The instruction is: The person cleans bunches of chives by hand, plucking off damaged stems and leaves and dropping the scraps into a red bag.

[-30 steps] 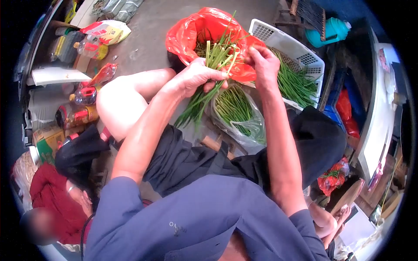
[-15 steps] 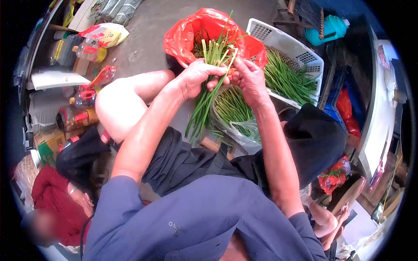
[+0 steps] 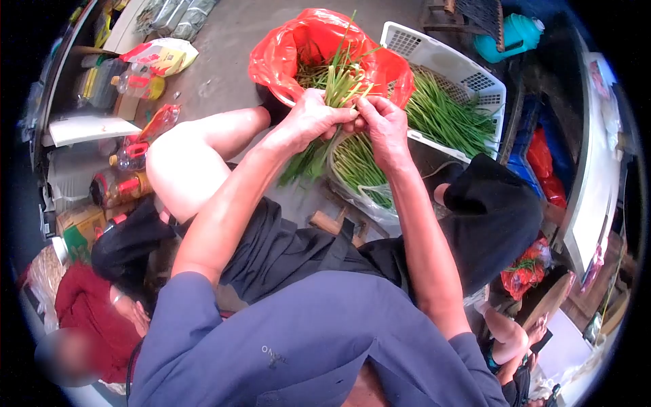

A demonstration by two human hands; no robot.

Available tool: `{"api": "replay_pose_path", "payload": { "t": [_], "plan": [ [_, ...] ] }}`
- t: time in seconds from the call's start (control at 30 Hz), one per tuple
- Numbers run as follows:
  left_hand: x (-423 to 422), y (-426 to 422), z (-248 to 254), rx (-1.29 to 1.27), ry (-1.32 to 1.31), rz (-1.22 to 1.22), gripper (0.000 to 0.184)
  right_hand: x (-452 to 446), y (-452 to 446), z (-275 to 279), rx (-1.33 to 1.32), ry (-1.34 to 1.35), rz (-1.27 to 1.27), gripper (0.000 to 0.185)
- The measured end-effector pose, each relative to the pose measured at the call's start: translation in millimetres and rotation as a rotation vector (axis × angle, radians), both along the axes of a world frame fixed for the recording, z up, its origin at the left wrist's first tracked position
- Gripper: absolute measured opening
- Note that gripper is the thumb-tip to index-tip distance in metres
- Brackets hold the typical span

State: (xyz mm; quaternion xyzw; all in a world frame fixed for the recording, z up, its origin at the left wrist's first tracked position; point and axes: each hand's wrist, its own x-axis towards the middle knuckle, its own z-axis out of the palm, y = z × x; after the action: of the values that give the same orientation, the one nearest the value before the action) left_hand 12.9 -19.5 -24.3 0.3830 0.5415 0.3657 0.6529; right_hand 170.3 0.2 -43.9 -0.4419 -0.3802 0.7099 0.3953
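My left hand (image 3: 310,121) is closed around a bunch of long green chives (image 3: 342,83), their pale cut ends pointing up and leaves hanging below. Close beside it, my right hand (image 3: 385,125) pinches at the stalk ends by my left thumb; what exactly sits between its fingertips is partly hidden. Just beyond both hands stands a red plastic bag (image 3: 274,64), open at the top, with loose green scraps inside. Under my right wrist, a clear-bag-lined container (image 3: 380,216) holds more chives. A white plastic crate (image 3: 444,44) to its right also contains chives.
A wooden stool part (image 3: 325,224) lies between my legs. Bottles (image 3: 129,157) and a cardboard box (image 3: 80,220) line the left side. One person in a red top (image 3: 88,312) sits at lower left; another person's leg (image 3: 505,336) shows at lower right. A turquoise jug (image 3: 512,39) stands far right.
The bunch has tilted and its leaves have swung left, lower and blurred. My right hand has moved slightly left and down, its fingertips now against my left thumb.
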Motion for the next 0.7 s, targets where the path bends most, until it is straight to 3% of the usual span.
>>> {"api": "replay_pose_path", "payload": {
  "t": [0.37, 0.53, 0.7],
  "plan": [
    [-8, 2, -4, -0.104, -0.183, -0.03, 0.014, 1, 0, -14, 0.064, -0.007, 0.04, 0.02],
    [-11, -1, 12, -0.219, -0.295, -0.055, 0.016, 5, 5, -22, 0.145, -0.197, -0.081, 0.02],
    [-19, -4, 12, -0.241, -0.288, -0.096, 0.018, -4, 22, -20, 0.149, -0.184, -0.202, 0.019]
  ]
}}
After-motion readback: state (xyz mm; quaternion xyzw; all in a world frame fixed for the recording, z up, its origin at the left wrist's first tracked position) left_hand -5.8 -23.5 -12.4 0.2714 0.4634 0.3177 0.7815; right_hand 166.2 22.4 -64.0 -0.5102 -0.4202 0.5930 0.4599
